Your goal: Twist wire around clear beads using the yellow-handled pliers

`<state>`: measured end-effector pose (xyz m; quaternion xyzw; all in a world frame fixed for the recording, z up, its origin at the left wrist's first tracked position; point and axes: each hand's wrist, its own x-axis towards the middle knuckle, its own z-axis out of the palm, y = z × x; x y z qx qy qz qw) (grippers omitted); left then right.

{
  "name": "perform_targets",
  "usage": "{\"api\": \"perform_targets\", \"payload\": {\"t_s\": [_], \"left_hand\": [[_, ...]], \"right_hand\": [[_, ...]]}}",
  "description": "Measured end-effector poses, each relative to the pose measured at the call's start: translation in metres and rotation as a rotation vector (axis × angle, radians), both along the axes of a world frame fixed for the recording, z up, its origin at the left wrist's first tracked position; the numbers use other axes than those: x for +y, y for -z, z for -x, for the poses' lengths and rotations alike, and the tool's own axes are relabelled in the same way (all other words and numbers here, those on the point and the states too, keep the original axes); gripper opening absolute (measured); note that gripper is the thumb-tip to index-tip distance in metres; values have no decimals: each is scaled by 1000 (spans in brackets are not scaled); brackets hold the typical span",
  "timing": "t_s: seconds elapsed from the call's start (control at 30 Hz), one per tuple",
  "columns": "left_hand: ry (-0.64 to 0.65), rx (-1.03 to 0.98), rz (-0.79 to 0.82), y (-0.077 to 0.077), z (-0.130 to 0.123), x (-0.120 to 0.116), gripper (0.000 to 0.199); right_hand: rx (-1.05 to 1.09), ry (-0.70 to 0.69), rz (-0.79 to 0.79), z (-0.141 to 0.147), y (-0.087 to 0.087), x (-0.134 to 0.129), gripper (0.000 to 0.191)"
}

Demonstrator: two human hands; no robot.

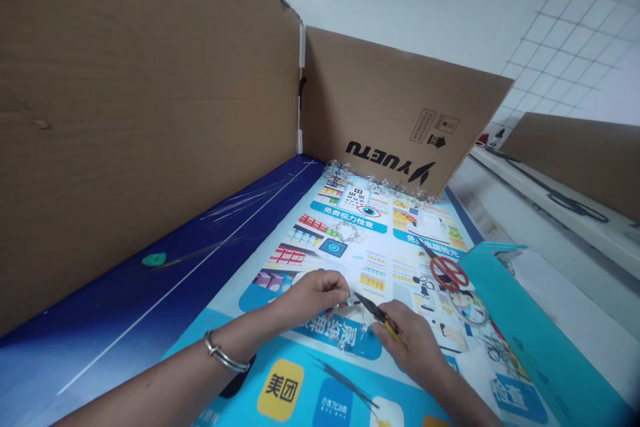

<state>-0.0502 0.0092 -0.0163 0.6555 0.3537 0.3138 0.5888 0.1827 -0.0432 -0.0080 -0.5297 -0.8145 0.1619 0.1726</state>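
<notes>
- the left grip (320, 293) is closed, with thumb and finger together on one end of a clear beaded strand (341, 345); the right grip (413, 340) is closed around the yellow handles of the pliers (373, 307).
- for this close work, i think it is good to pinch the small piece firmly, with only a short part showing in front of the fingertips.
- the tips of the pliers should come to the piece in a straight line, and the handles should be pressed softly, because a strong squeeze may crack a bead or bend the thin part.
- the skin of the left fingers is very near to the plier tips, so a slip could pinch it; small and slow movements of the wrist would be safer.
- the strand lies at the left fingertips, just beside the plier tips, and its loose part goes down below them, over the printed cover of the table (200, 260). i cannot tell if the tips are touching it, or if they are fully closed.
- the red-handled scissors (450, 273) are to the right, beyond the right grip, and some thin dark wires (347, 383) lie nearer to the body, between the two forearms.
</notes>
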Motion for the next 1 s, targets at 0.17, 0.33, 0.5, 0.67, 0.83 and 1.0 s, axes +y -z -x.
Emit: {"api": "perform_targets", "payload": {"t_s": [0.17,0.33,0.5,0.67,0.83,1.0], "left_hand": [[17,66,-74,0,0,1,14],[48,109,-92,-2,2,-2,13],[18,106,-50,2,1,-1,15],[3,22,30,7,0,3,16],[11,-41,109,4,0,2,20],[32,-120,199,-1,-1,0,23]], "right_hand": [[-8,-21,-10,1,0,-2,23],[-31,-37,-31,3,0,-4,24],[-51,59,-66,-2,1,-1,25],[18,131,-199,-2,-1,-4,26],[-152,-30,-275,13,-5,-17,20],[-282,-15,-282,20,-9,-23,16]]}}
